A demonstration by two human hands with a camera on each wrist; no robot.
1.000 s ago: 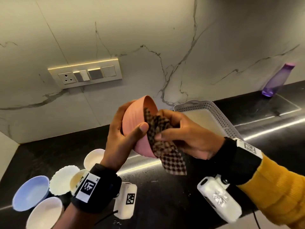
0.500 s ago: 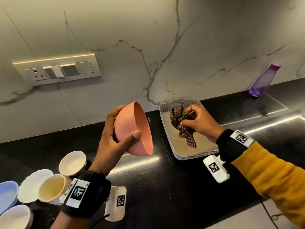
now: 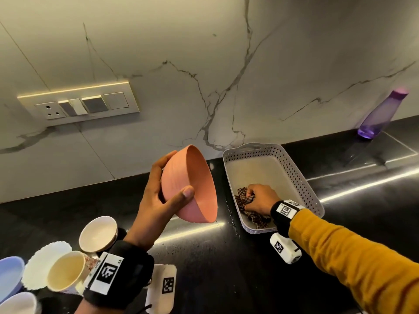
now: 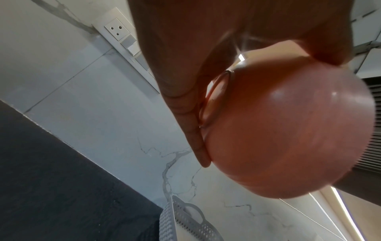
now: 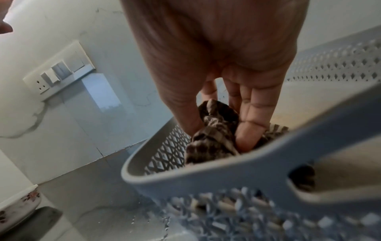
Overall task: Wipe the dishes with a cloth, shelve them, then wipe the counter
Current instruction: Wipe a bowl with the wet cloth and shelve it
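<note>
1. Head view: your left hand (image 3: 156,200) holds the pink bowl (image 3: 190,189) up off the dark tabletop (image 3: 226,268), tilted on its side, thumb on the wall and fingers behind; that grip seems ready for shelving. Your right hand (image 3: 258,197) is down in the perforated tray (image 3: 301,175), fingers curled on the checked cloth (image 3: 243,198), probably parking it there. Unwiped cups and bowls (image 3: 97,233) wait at lower left.
2. Left wrist view: fingers (image 4: 193,130) lie along the bowl's rounded underside, grip closed on it.
3. Right wrist view: thumb and fingers (image 5: 249,130) pinch the bunched cloth just inside the tray's near rim.
</note>
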